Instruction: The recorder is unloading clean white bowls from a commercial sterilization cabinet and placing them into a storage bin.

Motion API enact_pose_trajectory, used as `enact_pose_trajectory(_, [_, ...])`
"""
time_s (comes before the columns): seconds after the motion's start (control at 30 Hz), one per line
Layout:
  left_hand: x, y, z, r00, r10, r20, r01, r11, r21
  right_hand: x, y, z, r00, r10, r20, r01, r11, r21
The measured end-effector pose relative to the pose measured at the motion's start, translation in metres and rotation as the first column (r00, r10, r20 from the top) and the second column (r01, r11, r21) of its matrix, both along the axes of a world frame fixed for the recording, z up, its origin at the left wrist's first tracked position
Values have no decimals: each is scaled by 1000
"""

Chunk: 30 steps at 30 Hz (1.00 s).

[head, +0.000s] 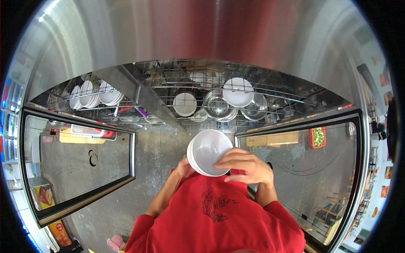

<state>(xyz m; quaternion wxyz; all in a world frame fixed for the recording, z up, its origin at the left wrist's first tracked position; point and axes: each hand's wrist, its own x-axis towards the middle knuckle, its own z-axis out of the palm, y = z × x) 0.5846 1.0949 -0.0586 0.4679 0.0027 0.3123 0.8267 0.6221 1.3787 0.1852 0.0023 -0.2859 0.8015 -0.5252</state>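
A short stack of white bowls [210,151] is held in front of my chest, tilted with the open side up towards the camera. My left hand [185,167] grips the stack from its left and lower side, with most of its fingers hidden behind the bowls. At the right rim is my right hand [242,164], its fingers lying over the inside of the top bowl; whether they pinch the rim is hard to tell. Beyond the bowls, a stainless-steel cabinet holds wire racks [164,87] with a white bowl [185,103], a white plate [238,91] and metal bowls [218,106].
Glass doors stand open at left [79,161] and right [300,177]. More white dishes [109,93] sit on the left rack, beside a metal divider [139,88]. A red basket of greens [317,137] shows through the right glass. Pink footwear [116,243] is on the floor.
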Motion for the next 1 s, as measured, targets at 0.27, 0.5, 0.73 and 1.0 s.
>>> enact_pose_trajectory(0.27, [7,6,19,994,95,57,-94,995,-22,-55,62,-34,818,-537,-204,571,801,181])
enact_pose_trajectory(0.5, [19,3,13,967,191,168,-173,978,-116,-94,84,-73,749,-473,-463,662,531,529])
enact_pose_trajectory(0.73, [20,6,16,963,201,179,-161,962,-219,-104,102,-85,783,-458,-421,622,562,545])
enact_pose_trajectory(1.0, [16,21,5,975,220,-15,-217,970,110,-108,103,-76,728,-515,-452,684,593,426])
